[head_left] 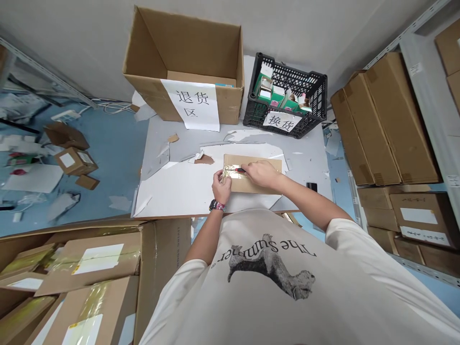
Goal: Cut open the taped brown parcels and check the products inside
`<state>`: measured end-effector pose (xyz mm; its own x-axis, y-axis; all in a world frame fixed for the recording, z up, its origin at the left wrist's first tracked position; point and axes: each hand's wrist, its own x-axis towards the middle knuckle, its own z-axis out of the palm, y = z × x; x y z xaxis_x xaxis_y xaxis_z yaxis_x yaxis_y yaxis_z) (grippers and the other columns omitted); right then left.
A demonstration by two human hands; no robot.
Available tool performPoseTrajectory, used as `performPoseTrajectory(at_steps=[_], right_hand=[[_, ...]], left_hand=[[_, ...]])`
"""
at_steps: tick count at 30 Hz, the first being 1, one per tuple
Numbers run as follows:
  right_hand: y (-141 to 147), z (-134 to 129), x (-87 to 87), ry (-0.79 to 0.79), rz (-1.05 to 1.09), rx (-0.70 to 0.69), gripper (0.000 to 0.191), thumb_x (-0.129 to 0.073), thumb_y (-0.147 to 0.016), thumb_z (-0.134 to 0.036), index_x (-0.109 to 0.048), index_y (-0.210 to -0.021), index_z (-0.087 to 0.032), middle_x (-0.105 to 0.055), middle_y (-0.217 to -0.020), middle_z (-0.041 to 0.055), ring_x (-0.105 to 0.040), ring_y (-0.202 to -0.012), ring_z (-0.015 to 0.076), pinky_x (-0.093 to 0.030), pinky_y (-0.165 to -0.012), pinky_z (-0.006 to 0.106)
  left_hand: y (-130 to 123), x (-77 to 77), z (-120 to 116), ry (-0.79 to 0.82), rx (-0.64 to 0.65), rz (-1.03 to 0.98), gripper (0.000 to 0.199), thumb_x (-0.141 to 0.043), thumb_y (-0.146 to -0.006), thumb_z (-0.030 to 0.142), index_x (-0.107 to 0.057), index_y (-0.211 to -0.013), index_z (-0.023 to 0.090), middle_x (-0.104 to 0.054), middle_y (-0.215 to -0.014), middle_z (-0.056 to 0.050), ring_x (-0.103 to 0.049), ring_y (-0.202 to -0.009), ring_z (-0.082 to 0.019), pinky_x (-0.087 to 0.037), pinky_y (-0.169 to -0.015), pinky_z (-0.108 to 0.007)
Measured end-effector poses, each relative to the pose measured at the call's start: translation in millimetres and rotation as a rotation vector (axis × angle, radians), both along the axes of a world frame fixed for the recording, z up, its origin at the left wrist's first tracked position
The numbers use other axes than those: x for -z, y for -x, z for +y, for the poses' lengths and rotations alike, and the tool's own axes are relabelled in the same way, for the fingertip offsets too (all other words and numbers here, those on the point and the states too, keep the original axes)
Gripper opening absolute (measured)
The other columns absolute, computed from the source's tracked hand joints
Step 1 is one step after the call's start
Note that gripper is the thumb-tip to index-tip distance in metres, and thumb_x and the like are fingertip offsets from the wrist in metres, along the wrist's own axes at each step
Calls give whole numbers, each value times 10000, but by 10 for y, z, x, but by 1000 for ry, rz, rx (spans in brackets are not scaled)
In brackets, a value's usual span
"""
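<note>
A small cardboard box (257, 188) lies near the front edge of the table, with clear tape (233, 173) along its middle. My right hand (261, 173) is closed around a red and black utility knife (238, 169), whose tip points left over the tape. Whether the blade is in the tape is too small to tell. My left hand (222, 186) grips the box's left end, its fingers bent around the edge. A watch sits on my left wrist.
Behind stand a large open carton (151, 91) with a paper sign and a black crate (319, 103) of small green-white boxes. A black object (311, 186) lies at the table's right. Taped parcels (97, 254) fill a carton at lower left. Shelved cartons (391, 120) flank the right.
</note>
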<state>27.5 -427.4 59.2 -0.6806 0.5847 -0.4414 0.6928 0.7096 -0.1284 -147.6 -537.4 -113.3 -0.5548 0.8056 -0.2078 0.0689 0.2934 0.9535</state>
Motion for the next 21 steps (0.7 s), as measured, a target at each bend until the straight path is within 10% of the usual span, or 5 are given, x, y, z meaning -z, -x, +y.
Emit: performPoseTrajectory(at_steps=[21], right_hand=[[133, -74, -207, -31, -52, -54, 423, -390, -1191, -217, -693, -1476, -141, -857, -1316, 230, -828, -1214, 375, -569, -1007, 433]], left_hand=[[-12, -29, 24, 54, 6, 29, 408, -738, -980, 324, -708, -1375, 230, -819, -1385, -110, -803, -1248, -275, -617, -1138, -402]])
